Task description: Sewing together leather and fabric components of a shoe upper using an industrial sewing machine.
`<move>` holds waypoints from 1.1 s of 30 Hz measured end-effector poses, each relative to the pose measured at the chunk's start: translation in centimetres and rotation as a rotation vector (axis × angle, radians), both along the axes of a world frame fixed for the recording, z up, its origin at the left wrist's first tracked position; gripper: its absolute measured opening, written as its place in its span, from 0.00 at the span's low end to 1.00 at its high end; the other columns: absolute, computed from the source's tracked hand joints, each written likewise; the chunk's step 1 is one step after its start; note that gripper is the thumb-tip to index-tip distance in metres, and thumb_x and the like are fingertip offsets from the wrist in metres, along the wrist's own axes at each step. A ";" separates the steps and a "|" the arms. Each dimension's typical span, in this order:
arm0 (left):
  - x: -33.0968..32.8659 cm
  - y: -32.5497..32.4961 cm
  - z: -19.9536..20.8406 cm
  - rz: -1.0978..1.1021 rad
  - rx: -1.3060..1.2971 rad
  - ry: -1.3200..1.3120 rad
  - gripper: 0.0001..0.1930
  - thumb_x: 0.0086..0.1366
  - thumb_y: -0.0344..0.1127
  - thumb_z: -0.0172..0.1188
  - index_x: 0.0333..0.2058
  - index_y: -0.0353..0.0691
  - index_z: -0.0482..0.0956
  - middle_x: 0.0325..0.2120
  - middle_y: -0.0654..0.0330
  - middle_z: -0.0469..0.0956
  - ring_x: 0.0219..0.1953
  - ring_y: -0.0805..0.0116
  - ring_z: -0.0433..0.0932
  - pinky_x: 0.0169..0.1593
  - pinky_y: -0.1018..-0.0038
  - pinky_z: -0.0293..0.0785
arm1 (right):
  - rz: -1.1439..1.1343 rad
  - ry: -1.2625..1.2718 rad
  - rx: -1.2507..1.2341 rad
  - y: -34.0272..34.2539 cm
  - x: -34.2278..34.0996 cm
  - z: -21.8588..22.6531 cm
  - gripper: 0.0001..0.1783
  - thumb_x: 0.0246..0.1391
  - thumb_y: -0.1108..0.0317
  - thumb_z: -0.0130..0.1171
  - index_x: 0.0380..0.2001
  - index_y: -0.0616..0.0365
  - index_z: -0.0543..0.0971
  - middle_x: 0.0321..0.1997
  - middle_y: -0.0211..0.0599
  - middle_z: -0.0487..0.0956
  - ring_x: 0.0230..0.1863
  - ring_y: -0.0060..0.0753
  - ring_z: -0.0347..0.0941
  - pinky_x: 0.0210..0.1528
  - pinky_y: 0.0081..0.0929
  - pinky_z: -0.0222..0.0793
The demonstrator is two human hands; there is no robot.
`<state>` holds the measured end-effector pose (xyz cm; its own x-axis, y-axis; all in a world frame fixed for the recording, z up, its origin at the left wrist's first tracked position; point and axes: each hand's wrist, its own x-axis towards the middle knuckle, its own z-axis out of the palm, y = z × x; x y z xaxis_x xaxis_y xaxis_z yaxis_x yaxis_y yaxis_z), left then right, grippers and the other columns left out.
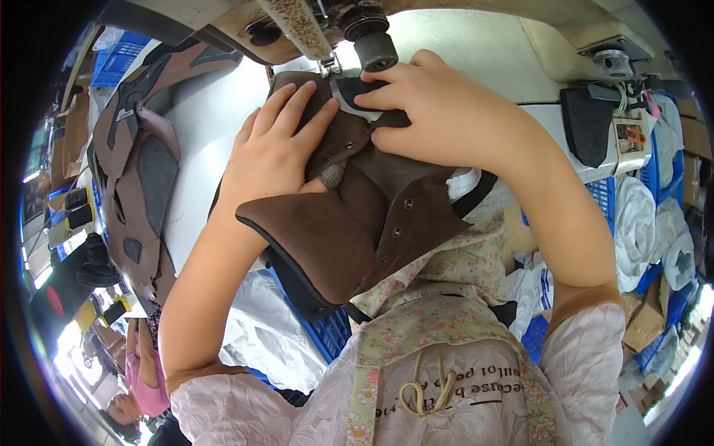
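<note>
A dark brown boot upper (327, 238) with metal eyelets and black padded edging lies folded beneath the sewing machine's presser foot (328, 67). My left hand (275, 145) holds its left part, with fingers spread over the leather. The left thumb wears a ribbed grey finger guard (332, 176) and rests in a fold. On the other side, my right hand (424, 111) grips the upper's edge, thumb low and fingertips at a small black piece (355, 94) beside the foot. Folds hide the upper's underside.
Brown and black upper pieces (137, 171) hang over the table's left side. A black flat piece (585, 126) lies at the right edge. The machine head (297, 30) overhangs my hands. Blue crates (327, 334) with white bags stand below. Another person (141, 383) is at lower left.
</note>
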<state>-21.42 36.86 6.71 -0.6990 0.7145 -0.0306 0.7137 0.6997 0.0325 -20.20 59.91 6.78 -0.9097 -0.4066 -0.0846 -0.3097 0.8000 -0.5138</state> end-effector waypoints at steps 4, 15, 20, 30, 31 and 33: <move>-0.1 0.3 -0.1 0.003 0.036 0.009 0.30 0.59 0.49 0.57 0.61 0.52 0.70 0.63 0.53 0.64 0.66 0.50 0.60 0.64 0.57 0.60 | 0.007 0.012 0.004 0.4 -0.6 -0.2 0.24 0.46 0.62 0.58 0.49 0.56 0.81 0.58 0.36 0.77 0.57 0.48 0.67 0.61 0.35 0.66; 0.1 0.7 -0.3 0.030 0.009 0.046 0.27 0.59 0.47 0.60 0.58 0.53 0.74 0.63 0.51 0.64 0.66 0.48 0.60 0.65 0.56 0.59 | 0.064 0.054 -0.051 1.0 -1.0 -0.4 0.20 0.49 0.66 0.56 0.46 0.57 0.82 0.38 0.42 0.79 0.52 0.44 0.69 0.54 0.37 0.68; 0.2 0.8 -0.2 0.032 0.030 0.035 0.26 0.59 0.48 0.59 0.57 0.53 0.75 0.61 0.51 0.66 0.65 0.50 0.61 0.64 0.57 0.60 | 0.027 0.218 -0.034 1.2 -0.5 -1.5 0.16 0.48 0.61 0.57 0.40 0.51 0.85 0.48 0.40 0.79 0.47 0.46 0.73 0.50 0.39 0.73; 0.1 0.8 -0.3 0.016 0.030 0.035 0.26 0.59 0.47 0.59 0.57 0.50 0.76 0.59 0.52 0.70 0.64 0.51 0.64 0.64 0.58 0.61 | 0.022 0.234 -0.059 0.9 -0.6 -1.4 0.15 0.48 0.63 0.58 0.39 0.54 0.85 0.44 0.40 0.78 0.44 0.48 0.73 0.48 0.38 0.74; 0.1 0.8 -0.3 0.016 0.035 0.027 0.26 0.59 0.47 0.59 0.57 0.49 0.75 0.59 0.52 0.70 0.64 0.50 0.64 0.64 0.58 0.61 | 0.021 0.231 -0.060 0.8 -0.6 -1.4 0.15 0.48 0.63 0.58 0.39 0.54 0.85 0.44 0.40 0.78 0.44 0.48 0.73 0.48 0.38 0.74; 0.1 0.8 -0.2 0.015 0.040 0.018 0.27 0.59 0.47 0.59 0.57 0.48 0.75 0.58 0.51 0.70 0.64 0.50 0.64 0.64 0.57 0.61 | 0.044 0.212 -0.032 0.5 -0.6 -0.9 0.15 0.49 0.63 0.59 0.38 0.56 0.84 0.44 0.40 0.78 0.43 0.47 0.73 0.46 0.37 0.75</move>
